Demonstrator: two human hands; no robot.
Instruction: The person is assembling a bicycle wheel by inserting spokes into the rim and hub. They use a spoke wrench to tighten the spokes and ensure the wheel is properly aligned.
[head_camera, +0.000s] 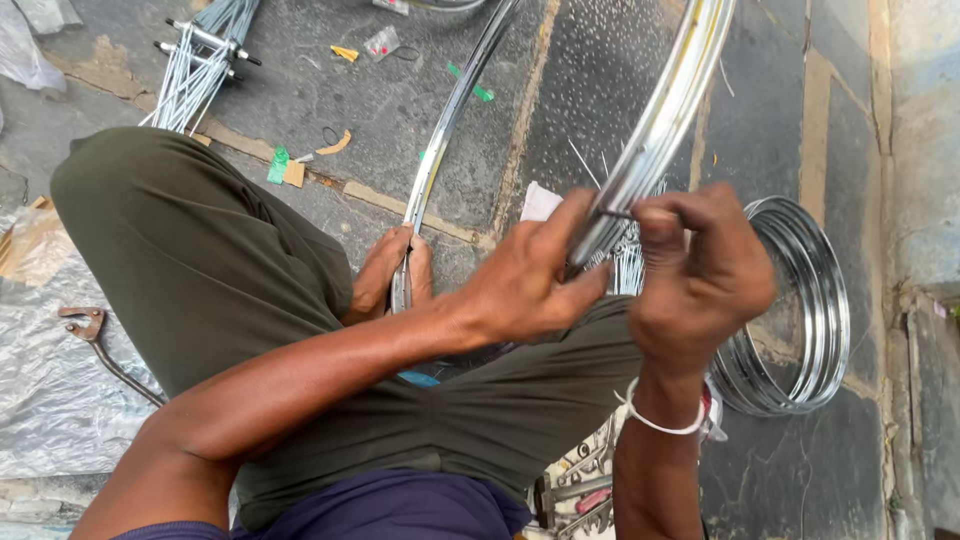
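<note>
Dark stone floor (330, 90) with pale joints, person sitting on it, knees in olive trousers. Shiny wheel rim (660, 120) stands on edge, long arc running from the fingers up and away toward top right. Left hand (530, 280) clamps the rim's lower stretch, thumb and fingers closed round it. Right hand (700, 275) is just beside, right of the left, fingertips pressed together pinching a thin spoke (615, 213) that lies roughly level, pointing left into the rim. Both hands equally near; spoke end touches or nearly touches the rim, can't tell which. Second rim (440, 150) beyond the left fingers, held upright by a bare foot (385, 270). Stacked rims (810, 300) right of the right hand. Spoke bundle (195, 70) far upper left, pliers (95, 335) well left. Nothing blocks the hands.
</note>
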